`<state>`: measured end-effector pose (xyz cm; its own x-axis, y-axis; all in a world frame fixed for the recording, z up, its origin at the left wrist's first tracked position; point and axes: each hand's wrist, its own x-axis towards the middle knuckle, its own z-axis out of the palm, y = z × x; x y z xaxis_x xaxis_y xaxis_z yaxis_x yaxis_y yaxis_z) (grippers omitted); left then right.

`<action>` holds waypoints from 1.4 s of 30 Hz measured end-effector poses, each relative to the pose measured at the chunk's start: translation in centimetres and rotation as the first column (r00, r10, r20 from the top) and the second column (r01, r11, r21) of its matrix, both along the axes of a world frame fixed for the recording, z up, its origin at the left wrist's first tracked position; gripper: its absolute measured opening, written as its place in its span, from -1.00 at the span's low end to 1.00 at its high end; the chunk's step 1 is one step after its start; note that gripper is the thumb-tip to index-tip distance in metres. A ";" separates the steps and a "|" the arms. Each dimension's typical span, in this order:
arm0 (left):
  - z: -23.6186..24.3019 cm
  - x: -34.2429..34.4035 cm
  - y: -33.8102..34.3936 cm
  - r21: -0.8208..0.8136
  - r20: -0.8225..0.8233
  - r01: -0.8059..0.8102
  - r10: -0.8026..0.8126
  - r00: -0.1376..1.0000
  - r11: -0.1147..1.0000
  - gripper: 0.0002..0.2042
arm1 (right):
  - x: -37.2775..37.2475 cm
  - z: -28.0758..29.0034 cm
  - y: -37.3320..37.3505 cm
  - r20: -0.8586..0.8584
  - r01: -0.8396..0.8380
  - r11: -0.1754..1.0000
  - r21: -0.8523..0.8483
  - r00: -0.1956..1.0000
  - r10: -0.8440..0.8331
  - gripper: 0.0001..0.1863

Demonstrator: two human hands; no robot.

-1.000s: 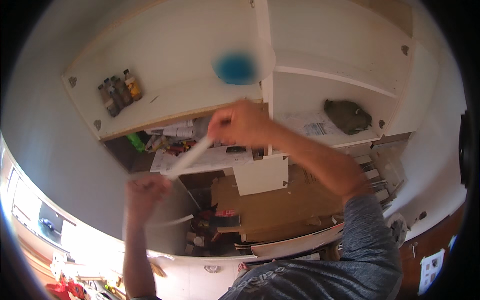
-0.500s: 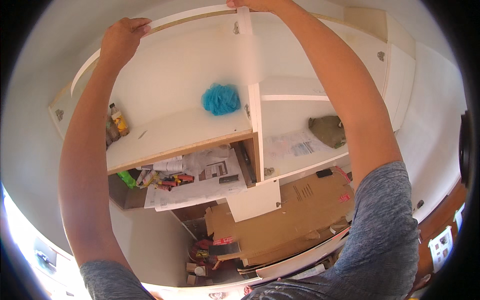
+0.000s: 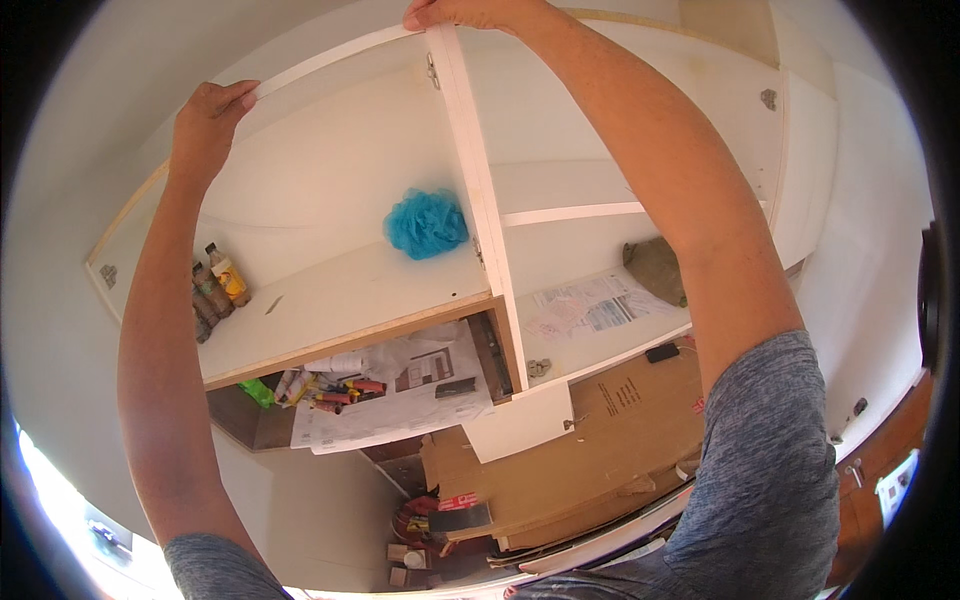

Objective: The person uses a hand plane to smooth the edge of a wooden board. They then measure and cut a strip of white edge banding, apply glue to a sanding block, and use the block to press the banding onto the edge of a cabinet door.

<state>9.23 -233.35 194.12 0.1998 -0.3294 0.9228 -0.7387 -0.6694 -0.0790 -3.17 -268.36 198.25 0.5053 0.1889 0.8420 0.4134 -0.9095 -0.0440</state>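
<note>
A thin white strip (image 3: 335, 56) runs along the upper front edge of an open white cabinet. My left hand (image 3: 208, 125) pinches it between thumb and fingers near the cabinet's upper left. At the top of the upright divider (image 3: 470, 140), my right hand (image 3: 470, 12) has its fingers closed on the strip's right part. Both arms are raised and stretched apart. Inside the left compartment lie a blue mesh bath puff (image 3: 426, 223) and several plastic bottles (image 3: 228, 276), partly behind my left forearm.
Below is an open nook with paper sheets (image 3: 400, 400) and red-and-yellow tubes (image 3: 345, 395). The right compartment holds papers (image 3: 590, 310) and a dark green cloth bundle (image 3: 655, 270). A small white door (image 3: 520, 425) hangs open above a large cardboard sheet (image 3: 600, 430).
My left hand has moved left and down in the picture, and the right one slightly left. The strip's loose left end no longer shows beyond my left hand. The whole view has shifted slightly.
</note>
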 end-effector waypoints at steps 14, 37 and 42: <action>0.2 1.4 -0.8 -0.076 -0.057 0.068 -0.073 0.996 0.995 -0.75 | 1.4 -4.1 -1.4 0.395 -0.041 0.978 -0.202 0.911 0.119 -0.77; -1.5 -1.9 -15.5 -0.224 -0.004 0.202 -0.208 0.978 0.953 -0.67 | 1.1 -7.7 1.6 0.540 0.086 0.996 0.015 0.837 -0.081 -0.74; -1.3 -1.3 -15.6 -0.230 0.119 0.185 -0.161 0.980 0.956 -0.64 | -1.7 -8.0 -1.9 0.705 -0.063 0.976 0.210 0.701 -0.106 -0.71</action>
<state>7.92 -248.98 192.86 0.0645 -0.1189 0.9908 -0.8413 -0.5404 -0.0101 -4.86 -270.26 190.22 -0.2562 -0.0309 0.9661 0.3784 -0.9229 0.0708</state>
